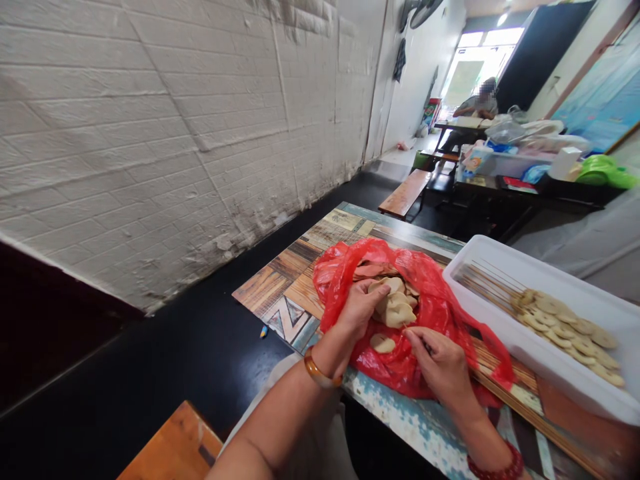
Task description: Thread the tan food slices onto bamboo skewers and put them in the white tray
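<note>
Fingers of the left hand are gripping a stack of slices over the open red bag on the worktop; those of the right hand are pinching a skewer at the stack's near edge. Loaded skewers are lying in the white tub beside the bag.

You wear a smooth amber-brown bangle on your left wrist — a dark-red beaded bracelet on your right wrist — and pale greyish clothing below.

Head view, forward and down, near left hand and right hand
</note>
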`<state>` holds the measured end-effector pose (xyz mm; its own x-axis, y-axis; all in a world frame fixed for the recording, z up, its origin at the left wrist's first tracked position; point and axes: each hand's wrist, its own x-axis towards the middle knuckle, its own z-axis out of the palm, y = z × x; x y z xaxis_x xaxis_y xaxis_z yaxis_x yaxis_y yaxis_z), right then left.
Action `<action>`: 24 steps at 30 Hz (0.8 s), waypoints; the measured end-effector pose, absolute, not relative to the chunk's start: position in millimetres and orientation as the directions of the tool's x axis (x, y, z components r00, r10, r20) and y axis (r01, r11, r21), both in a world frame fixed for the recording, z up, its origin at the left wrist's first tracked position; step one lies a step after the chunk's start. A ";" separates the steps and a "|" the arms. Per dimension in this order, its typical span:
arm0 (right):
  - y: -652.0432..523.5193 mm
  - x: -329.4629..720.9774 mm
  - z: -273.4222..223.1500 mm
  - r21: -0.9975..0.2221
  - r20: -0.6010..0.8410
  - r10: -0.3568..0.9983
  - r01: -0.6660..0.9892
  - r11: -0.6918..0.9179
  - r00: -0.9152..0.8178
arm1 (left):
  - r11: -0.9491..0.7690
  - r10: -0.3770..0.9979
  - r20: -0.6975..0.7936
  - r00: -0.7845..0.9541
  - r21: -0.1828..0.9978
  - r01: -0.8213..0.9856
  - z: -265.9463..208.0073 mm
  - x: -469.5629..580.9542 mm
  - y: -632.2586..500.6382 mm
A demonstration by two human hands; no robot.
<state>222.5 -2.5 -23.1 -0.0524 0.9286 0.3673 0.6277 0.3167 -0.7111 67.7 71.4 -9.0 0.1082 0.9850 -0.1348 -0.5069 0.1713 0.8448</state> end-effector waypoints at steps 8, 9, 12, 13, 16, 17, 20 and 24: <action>-0.6 225.4 -24.7 -0.893 0.081 0.997 0.444 0.073 -0.002 | 0.194 0.980 -0.125 0.157 0.786 -0.587 -7.3 66.5 74.1; -0.3 225.7 -25.4 -0.917 0.040 0.999 0.398 0.036 0.002 | 0.199 0.979 -0.135 0.150 0.774 -0.601 -6.5 66.6 74.2; 0.1 225.7 -26.1 -0.957 -0.017 1.000 0.288 -0.019 0.010 | 0.245 0.969 -0.170 0.178 0.751 -0.613 -5.6 66.8 74.1; 0.2 225.4 -25.7 -0.963 -0.021 1.000 0.268 -0.024 0.012 | 0.260 0.964 -0.168 0.205 0.751 -0.607 -6.1 66.8 73.9; 0.2 224.5 -23.6 -0.968 -0.020 1.000 0.251 -0.022 0.009 | 0.264 0.956 -0.126 0.266 0.765 -0.587 -9.2 66.3 73.6; 0.3 224.2 -22.9 -0.967 -0.016 1.000 0.254 -0.018 0.008 | 0.258 0.956 -0.117 0.268 0.769 -0.585 -10.4 66.2 73.7; 0.3 223.4 -21.9 -0.960 0.005 1.000 0.281 0.004 0.002 | 0.252 0.961 -0.131 0.244 0.776 -0.578 -12.4 66.1 74.2; 0.2 223.7 -22.4 -0.956 -0.021 1.000 0.294 -0.017 -0.011 | 0.217 0.971 -0.113 0.209 0.782 -0.584 -10.6 66.1 74.3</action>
